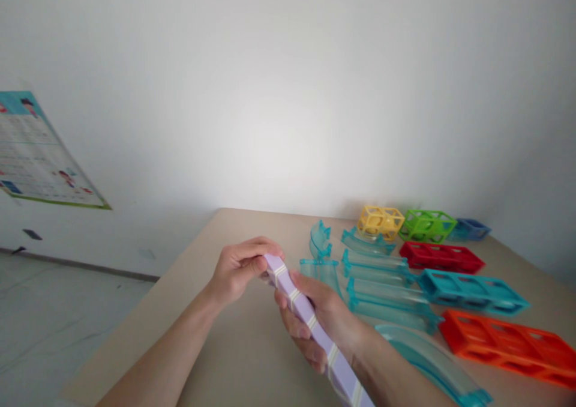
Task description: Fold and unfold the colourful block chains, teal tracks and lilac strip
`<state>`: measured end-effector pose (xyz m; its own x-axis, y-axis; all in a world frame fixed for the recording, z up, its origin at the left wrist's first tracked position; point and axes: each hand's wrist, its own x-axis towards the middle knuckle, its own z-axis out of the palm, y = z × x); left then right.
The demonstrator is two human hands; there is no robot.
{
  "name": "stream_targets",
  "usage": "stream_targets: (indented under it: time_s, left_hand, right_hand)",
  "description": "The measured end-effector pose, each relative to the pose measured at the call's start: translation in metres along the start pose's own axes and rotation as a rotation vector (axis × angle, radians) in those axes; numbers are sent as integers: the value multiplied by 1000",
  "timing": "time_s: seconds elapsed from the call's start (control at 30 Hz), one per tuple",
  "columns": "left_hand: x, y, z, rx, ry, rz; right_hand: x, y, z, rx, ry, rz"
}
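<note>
A long lilac bar (321,336) crossed by pale bands slants from the middle of the view down to the bottom edge. My left hand (239,269) pinches its far tip between thumb and fingers. Lower on the same bar, my right hand (315,311) is wrapped around it, thumb on top and fingertips showing on the left side. The bar is held above the table, and its near end runs out of the picture. Just right of my right hand lie clear teal track pieces, a curved one (320,239) and a straight trough (389,302) among them.
On the beige table (243,347), open frame blocks stand at the right: yellow (380,221), green (426,225), blue (472,228), red (441,257), teal (472,291) and orange (508,344). A white wall (279,95) rises behind; a poster (45,155) hangs left.
</note>
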<state>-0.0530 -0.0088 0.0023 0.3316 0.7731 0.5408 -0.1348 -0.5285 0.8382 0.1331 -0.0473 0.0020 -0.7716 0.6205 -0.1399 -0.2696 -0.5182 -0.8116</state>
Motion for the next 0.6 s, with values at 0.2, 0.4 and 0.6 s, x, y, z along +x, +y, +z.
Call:
stream_targets:
  time_s: [0.2,0.4,0.6]
  left_hand:
    - [4,6,3,176,52,-82]
    - [2,3,1,102,-30,-75]
    - [0,-3,-4,-105,-45,-120]
  right_hand:
    - [-1,3,6,-694,513,-253]
    - [-5,2,10,-1220,595,-490]
    - [-6,5,13,-727,324,-243]
